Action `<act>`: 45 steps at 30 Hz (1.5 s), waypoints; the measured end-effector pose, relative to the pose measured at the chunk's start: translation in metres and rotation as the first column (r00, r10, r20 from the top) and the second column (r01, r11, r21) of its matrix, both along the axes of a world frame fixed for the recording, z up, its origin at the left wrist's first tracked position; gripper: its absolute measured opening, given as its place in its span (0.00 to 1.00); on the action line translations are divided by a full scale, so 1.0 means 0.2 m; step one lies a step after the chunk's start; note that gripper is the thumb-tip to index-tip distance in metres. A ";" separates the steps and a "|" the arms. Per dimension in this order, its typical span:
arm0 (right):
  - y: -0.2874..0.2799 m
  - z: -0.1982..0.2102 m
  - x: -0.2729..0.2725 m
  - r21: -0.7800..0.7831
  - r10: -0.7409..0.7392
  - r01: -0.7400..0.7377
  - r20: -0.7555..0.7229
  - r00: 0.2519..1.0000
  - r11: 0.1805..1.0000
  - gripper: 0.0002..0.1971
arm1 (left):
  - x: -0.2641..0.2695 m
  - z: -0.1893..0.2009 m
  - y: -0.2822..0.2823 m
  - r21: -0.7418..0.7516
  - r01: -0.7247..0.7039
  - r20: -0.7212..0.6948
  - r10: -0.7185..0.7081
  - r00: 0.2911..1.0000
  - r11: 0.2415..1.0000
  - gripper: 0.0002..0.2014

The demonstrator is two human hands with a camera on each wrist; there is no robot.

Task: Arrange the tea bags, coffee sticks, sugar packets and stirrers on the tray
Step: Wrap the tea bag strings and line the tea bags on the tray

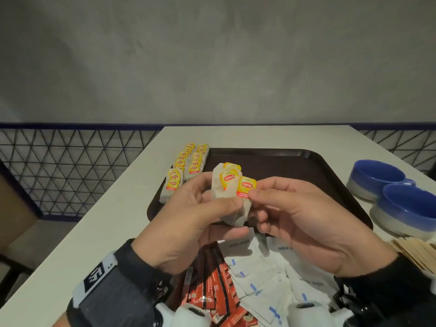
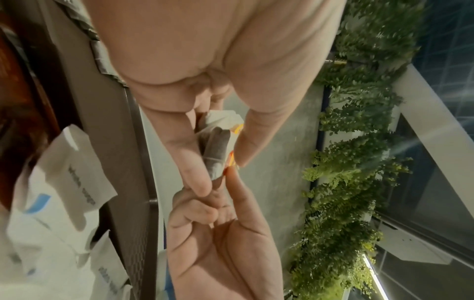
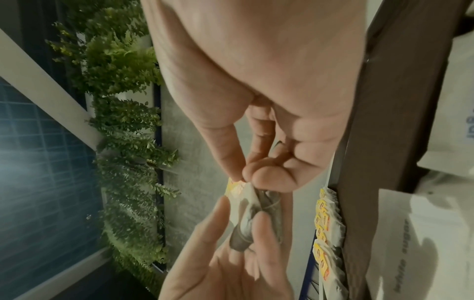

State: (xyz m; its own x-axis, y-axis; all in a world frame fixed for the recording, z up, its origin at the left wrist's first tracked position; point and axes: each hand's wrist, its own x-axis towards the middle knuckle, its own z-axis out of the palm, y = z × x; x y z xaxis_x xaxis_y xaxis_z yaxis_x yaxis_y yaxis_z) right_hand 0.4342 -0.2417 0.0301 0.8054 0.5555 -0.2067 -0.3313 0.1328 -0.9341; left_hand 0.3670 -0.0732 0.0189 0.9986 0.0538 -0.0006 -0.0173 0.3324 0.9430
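Separating one tea bag from the held bunch

The left hand (image 1: 188,208) grips a small bunch of tea bags (image 1: 227,192) above the tray (image 1: 295,166); the right hand (image 1: 295,213) pinches one yellow tag (image 1: 247,186). Judgement: pull by the bag, not the tag, to avoid tangling strings, then extend the rows of laid tea bags (image 1: 186,166) at the tray's far-left corner.

Tea bags in my left hand (image 1: 188,208): off-white paper, tags (image 1: 246,186) yellow over red with white lettering. Tray (image 1: 283,166): dark brown. Coffee sticks (image 1: 217,291): red and black. Sugar packets (image 1: 271,274): white, blue marks. Bowls (image 1: 375,178): blue over grey-white. Stirrers (image 1: 417,251): pale wood. Table (image 1: 118,208): white.
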 end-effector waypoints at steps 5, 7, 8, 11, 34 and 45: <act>0.00 0.01 0.00 0.016 -0.010 0.009 0.007 1.000 1.000 0.11 | 0.01 0.00 0.02 -0.093 -0.012 -0.048 0.008 0.999 0.996 0.17; -0.01 0.01 0.00 0.043 0.003 -0.003 -0.010 1.000 0.999 0.13 | 0.01 0.01 0.03 -0.135 -0.010 -0.076 0.000 0.997 0.991 0.13; -0.01 0.02 0.00 0.055 0.007 -0.006 -0.018 1.000 0.998 0.13 | 0.01 0.01 0.03 -0.155 -0.006 -0.084 -0.007 0.996 0.988 0.14; -0.01 0.02 0.00 0.075 -0.002 0.004 -0.035 0.999 0.997 0.14 | 0.01 0.01 0.04 -0.171 0.014 -0.082 -0.028 0.996 0.985 0.19; 0.01 0.16 0.05 0.026 -0.070 0.070 0.008 0.998 0.997 0.08 | 0.04 0.13 0.44 -0.285 -0.240 -0.081 0.227 0.971 0.928 0.15; 0.68 0.17 0.41 -0.866 0.558 -0.138 0.180 0.810 0.480 0.08 | 0.03 0.03 0.81 -0.465 -0.414 -0.183 0.372 0.910 0.783 0.13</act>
State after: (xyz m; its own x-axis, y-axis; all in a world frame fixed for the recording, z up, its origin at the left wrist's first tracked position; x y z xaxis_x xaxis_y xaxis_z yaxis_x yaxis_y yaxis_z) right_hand 0.5164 -0.1064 0.0634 0.6936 0.5763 -0.4323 0.2457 -0.7533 -0.6100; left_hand 0.3721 0.0895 0.0257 0.8865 0.4134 -0.2080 -0.1814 0.7239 0.6657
